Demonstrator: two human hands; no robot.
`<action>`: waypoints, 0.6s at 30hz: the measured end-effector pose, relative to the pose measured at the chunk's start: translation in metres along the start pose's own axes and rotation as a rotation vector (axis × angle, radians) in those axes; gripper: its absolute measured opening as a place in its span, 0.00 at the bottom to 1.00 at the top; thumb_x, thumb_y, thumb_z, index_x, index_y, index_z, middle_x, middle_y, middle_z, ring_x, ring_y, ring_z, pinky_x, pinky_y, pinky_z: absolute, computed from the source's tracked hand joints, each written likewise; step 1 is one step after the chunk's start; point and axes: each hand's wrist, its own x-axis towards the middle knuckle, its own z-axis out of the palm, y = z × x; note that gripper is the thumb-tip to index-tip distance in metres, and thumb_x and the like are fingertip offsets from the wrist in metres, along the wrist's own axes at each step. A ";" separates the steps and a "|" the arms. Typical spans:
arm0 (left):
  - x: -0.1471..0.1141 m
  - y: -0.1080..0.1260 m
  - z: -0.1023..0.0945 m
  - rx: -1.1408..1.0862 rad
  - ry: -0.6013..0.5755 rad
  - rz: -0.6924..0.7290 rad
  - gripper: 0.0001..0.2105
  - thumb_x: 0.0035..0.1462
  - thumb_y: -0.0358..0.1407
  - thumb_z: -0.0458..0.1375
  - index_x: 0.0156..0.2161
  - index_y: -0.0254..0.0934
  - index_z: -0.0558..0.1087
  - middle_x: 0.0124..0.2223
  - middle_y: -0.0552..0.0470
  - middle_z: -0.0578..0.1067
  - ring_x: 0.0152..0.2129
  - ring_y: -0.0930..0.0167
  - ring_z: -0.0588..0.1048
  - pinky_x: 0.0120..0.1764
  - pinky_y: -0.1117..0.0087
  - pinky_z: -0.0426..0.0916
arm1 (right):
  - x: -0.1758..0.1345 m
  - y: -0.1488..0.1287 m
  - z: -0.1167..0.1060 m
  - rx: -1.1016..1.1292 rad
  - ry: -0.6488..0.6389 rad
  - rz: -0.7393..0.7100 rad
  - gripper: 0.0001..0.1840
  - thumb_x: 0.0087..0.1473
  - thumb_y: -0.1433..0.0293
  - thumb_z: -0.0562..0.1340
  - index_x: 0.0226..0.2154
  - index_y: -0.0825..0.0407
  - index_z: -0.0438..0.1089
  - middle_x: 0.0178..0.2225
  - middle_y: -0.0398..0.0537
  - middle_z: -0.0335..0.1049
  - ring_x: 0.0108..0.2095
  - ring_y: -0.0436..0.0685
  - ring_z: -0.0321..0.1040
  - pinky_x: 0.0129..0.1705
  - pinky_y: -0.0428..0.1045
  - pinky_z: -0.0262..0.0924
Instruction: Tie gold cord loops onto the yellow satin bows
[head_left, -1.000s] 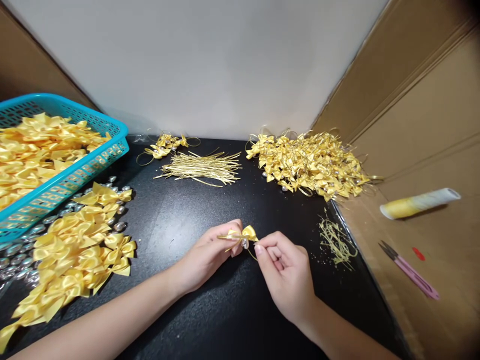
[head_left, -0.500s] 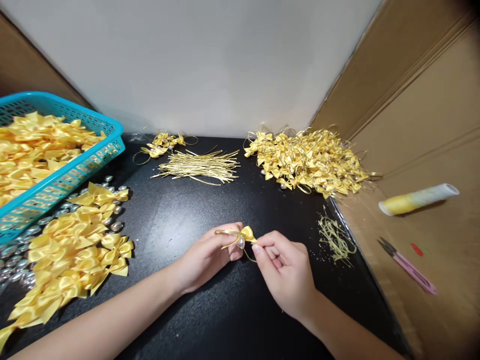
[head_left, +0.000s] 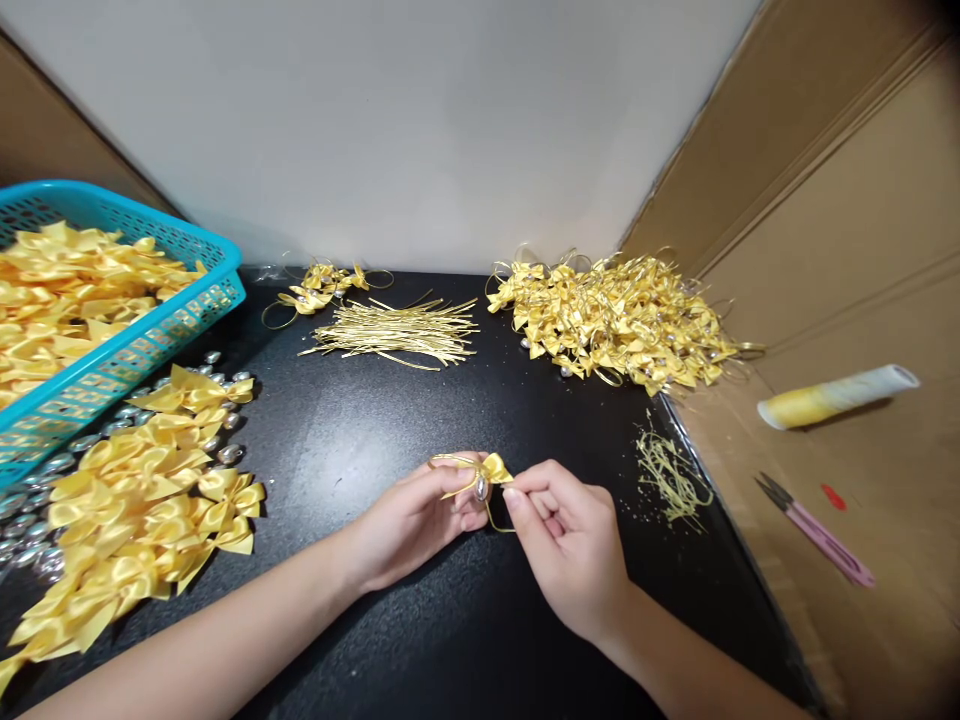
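Between my hands is a small yellow ribbon bow (head_left: pixel 495 467) with a silver bead (head_left: pixel 481 487) and a looped gold cord (head_left: pixel 450 459) on it. My left hand (head_left: pixel 420 505) pinches the cord and the bow's left side between thumb and fingers, the bead lying by the thumb tip. With thumb and forefinger, my right hand (head_left: pixel 574 535) pinches the bow's right tail. A loose end of cord hangs below the bow toward the right fingertips. Part of the bow's left side is hidden by the left thumb.
Loose yellow bows (head_left: pixel 142 500) and silver beads (head_left: pixel 30 530) lie at left beside a blue basket (head_left: pixel 120 350) of bows. Cut gold cords (head_left: pixel 397 330) and a pile of beaded bows (head_left: pixel 615 320) lie behind. Cord scraps (head_left: pixel 671 480), pink-handled snips (head_left: pixel 817 535) and a tube (head_left: pixel 836 395) are right.
The cord loop at the left fingers has opened a little wider, and the hanging cord end sits slightly lower. Both hands stay nearly in place.
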 end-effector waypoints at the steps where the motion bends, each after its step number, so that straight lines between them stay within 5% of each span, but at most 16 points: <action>1: 0.000 0.000 0.001 0.005 0.003 0.003 0.12 0.47 0.35 0.68 0.22 0.33 0.68 0.23 0.57 0.61 0.23 0.75 0.57 0.30 0.76 0.60 | 0.000 0.000 0.000 -0.002 0.001 0.001 0.08 0.58 0.75 0.56 0.27 0.53 0.64 0.17 0.31 0.42 0.15 0.43 0.42 0.18 0.42 0.40; 18: 0.001 -0.001 0.000 -0.052 0.022 0.006 0.14 0.46 0.34 0.68 0.21 0.32 0.67 0.23 0.57 0.61 0.22 0.77 0.56 0.28 0.77 0.61 | 0.004 -0.008 -0.004 -0.099 0.037 -0.035 0.07 0.56 0.76 0.57 0.27 0.53 0.65 0.16 0.31 0.41 0.15 0.42 0.42 0.17 0.42 0.40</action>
